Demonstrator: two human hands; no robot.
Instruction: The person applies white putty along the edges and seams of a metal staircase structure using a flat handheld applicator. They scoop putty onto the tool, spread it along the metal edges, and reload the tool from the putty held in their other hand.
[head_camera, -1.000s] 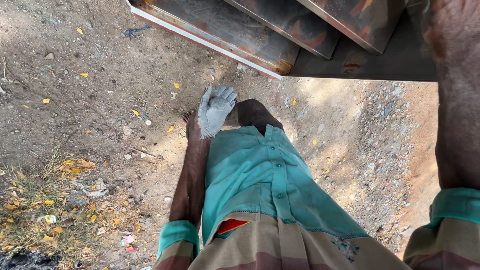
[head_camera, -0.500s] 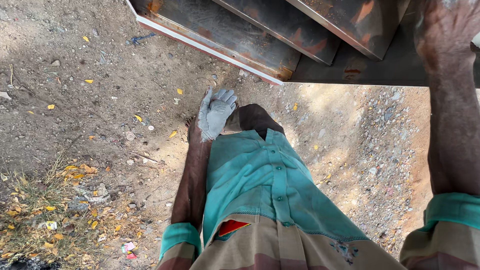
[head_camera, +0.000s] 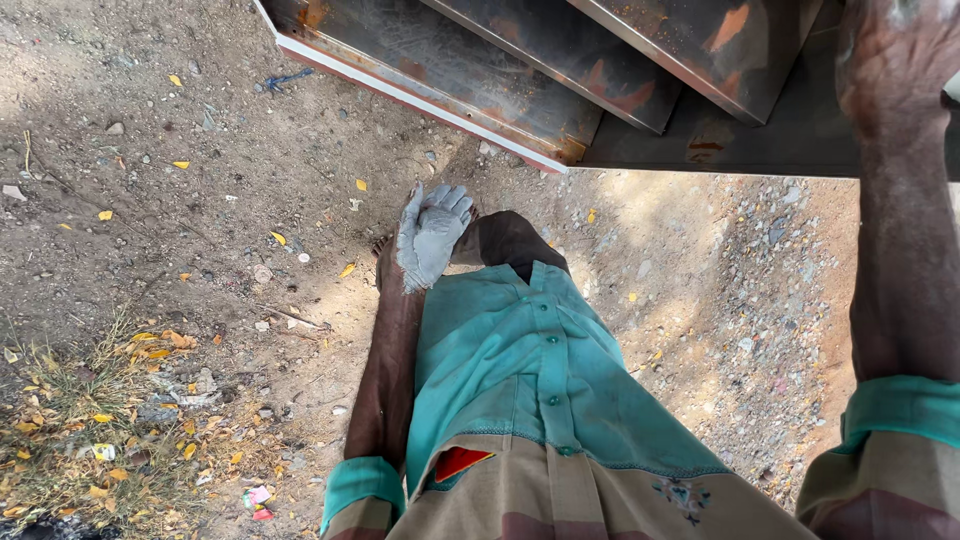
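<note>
- While I look down, left hand (head_camera: 385, 262) hangs mid-frame, closed on a grey work glove (head_camera: 430, 233); the glove's long axis points toward the top of the frame.
- Right hand (head_camera: 895, 55), upper right, rests on the rusty steel plates (head_camera: 470, 75); I cannot tell its grip.
- Glove lies just below the plates' edge; dirt ground (head_camera: 200, 200) and dry leaves (head_camera: 130, 400) to the left.

The left hand (head_camera: 392, 262) hangs at the person's left side with a glove (head_camera: 430, 232) against it, above the dirt ground (head_camera: 200, 200). Ahead lie stacked metal beams (head_camera: 480, 70); the right hand (head_camera: 895, 60) rests on them at far right. Dry grass (head_camera: 90, 430) lies lower left.
</note>
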